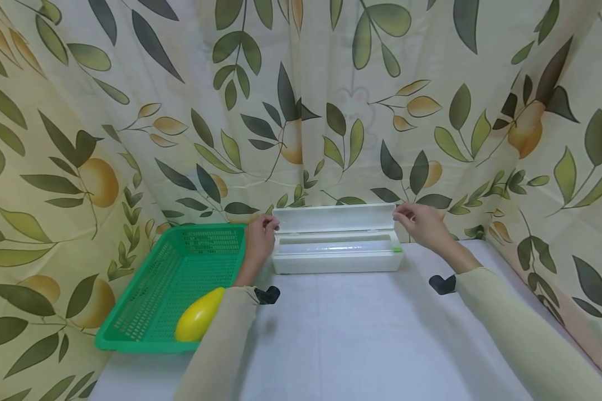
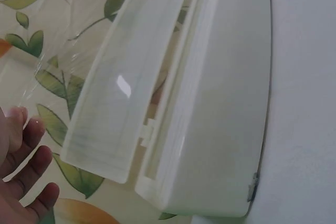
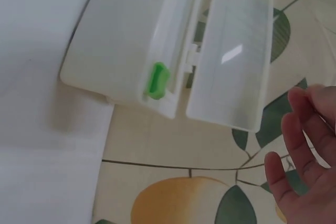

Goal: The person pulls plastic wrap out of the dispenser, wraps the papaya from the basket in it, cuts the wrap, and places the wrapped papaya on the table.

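Note:
A white cling film dispenser box (image 1: 337,264) stands at the back of the table, its translucent lid (image 1: 333,218) raised. Inside lies a roll of clear film (image 1: 331,247). A green slider (image 3: 157,81) sits at the box's right end. At the lid's left corner, my left hand (image 1: 261,236) pinches the edge of thin, see-through cling film (image 2: 38,69) between thumb and index finger, other fingers loosely bent. My right hand (image 1: 423,225) pinches the film's other side beyond the lid's right corner. Both hands are beside the lid, apart from the box body.
A green plastic basket (image 1: 130,312) stands left of the box, holding a yellow mango-like fruit (image 1: 199,315) partly behind my left sleeve. A leaf-and-fruit patterned curtain (image 1: 301,111) rises right behind the box. White cloth (image 1: 341,334) covers the table.

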Available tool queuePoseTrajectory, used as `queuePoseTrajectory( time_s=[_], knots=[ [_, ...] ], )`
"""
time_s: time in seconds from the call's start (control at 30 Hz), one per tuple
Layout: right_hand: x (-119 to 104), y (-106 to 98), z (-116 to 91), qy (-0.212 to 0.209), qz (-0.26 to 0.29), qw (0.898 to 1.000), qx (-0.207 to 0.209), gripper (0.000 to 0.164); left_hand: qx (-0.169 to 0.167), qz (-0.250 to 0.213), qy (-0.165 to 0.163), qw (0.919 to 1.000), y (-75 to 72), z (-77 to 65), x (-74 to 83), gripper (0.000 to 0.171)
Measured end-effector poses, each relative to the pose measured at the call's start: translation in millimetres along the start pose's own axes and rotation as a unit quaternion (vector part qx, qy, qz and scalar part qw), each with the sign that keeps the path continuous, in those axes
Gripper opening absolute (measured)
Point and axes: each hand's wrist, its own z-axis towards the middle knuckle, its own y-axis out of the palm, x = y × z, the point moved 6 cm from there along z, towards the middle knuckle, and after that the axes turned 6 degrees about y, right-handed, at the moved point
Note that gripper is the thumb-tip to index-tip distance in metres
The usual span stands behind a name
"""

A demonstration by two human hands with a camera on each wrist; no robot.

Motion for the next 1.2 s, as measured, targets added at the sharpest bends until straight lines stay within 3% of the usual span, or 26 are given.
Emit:
queuePoseTrajectory(
  time_s=[0.33, 0.5, 0.87, 1.2],
  knots=[
    [-15, -19, -2, -0.046, 0.005, 0.999, 0.024, 0.007, -0.009, -0.020, 0.026, 0.9994, -16.2, 2.5, 14.6, 0.012],
    [-20, -26, -3, -0.042, 0.009, 0.999, 0.027, 0.009, -0.013, -0.035, 0.043, 0.9984, -22.7, 3.9, 19.0, 0.012],
    [-27, -43, -10, -0.045, 0.047, 0.997, 0.036, 0.009, -0.050, -0.097, 0.024, 0.9937, -39.2, 0.7, 30.3, 0.012],
    [-38, -58, -11, -0.037, 0.071, 0.996, 0.024, 0.011, -0.052, -0.095, 0.041, 0.9933, -53.0, 3.9, 41.8, 0.016]
  ],
)
